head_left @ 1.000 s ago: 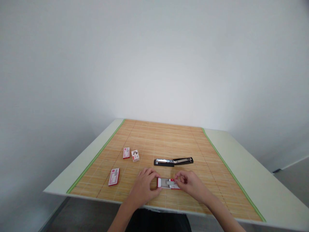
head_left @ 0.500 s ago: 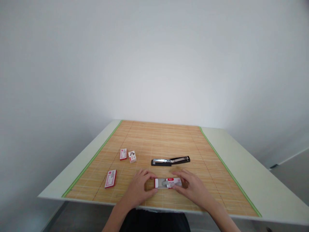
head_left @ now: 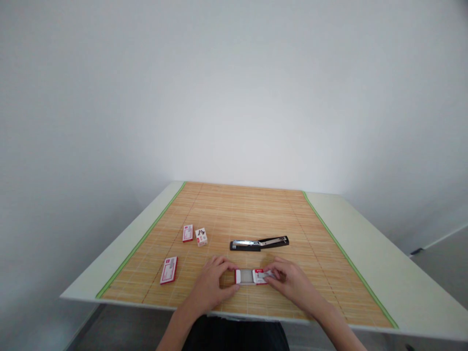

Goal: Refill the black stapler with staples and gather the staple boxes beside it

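A small staple box (head_left: 247,276) lies in front of me, its inner tray slid out to the left of the red and white sleeve. At the tray's left end, my left hand (head_left: 215,282) grips the box between thumb and fingers. My right hand (head_left: 287,278) pinches a small grey strip of staples (head_left: 262,275) over the sleeve. Just beyond both hands lies a black stapler (head_left: 245,244), opened out flat with its metal magazine showing.
Off to the left are a flat red and white box (head_left: 168,270), a smaller flat box (head_left: 187,233) and a little white carton (head_left: 201,237). A bamboo mat (head_left: 252,209) with green edging covers the middle of the white table (head_left: 380,258). A wall rises behind.
The fingers of my right hand have closed on the grey staple strip, which has moved right from the tray to above the sleeve. My left hand stays at the tray's end.
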The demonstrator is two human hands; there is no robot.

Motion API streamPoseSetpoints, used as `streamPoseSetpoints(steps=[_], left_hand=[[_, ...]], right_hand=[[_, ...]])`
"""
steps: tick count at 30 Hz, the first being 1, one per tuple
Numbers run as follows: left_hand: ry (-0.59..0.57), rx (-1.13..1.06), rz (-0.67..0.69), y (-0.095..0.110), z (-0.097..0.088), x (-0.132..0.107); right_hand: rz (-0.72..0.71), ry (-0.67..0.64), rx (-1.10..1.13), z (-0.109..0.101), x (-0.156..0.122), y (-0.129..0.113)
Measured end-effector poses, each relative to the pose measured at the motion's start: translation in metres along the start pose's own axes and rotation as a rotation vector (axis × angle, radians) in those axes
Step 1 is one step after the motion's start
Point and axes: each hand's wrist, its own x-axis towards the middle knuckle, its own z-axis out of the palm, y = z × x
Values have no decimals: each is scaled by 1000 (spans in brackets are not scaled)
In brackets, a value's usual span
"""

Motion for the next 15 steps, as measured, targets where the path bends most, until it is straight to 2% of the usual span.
streamPoseSetpoints(steps=[7, 15], left_hand=[[-16, -45, -10, -4, -2, 2], [-38, -58, -5, 7, 18, 12]], right_hand=[[79, -2, 24, -14, -21, 29], [77, -25, 16, 4, -13, 14]])
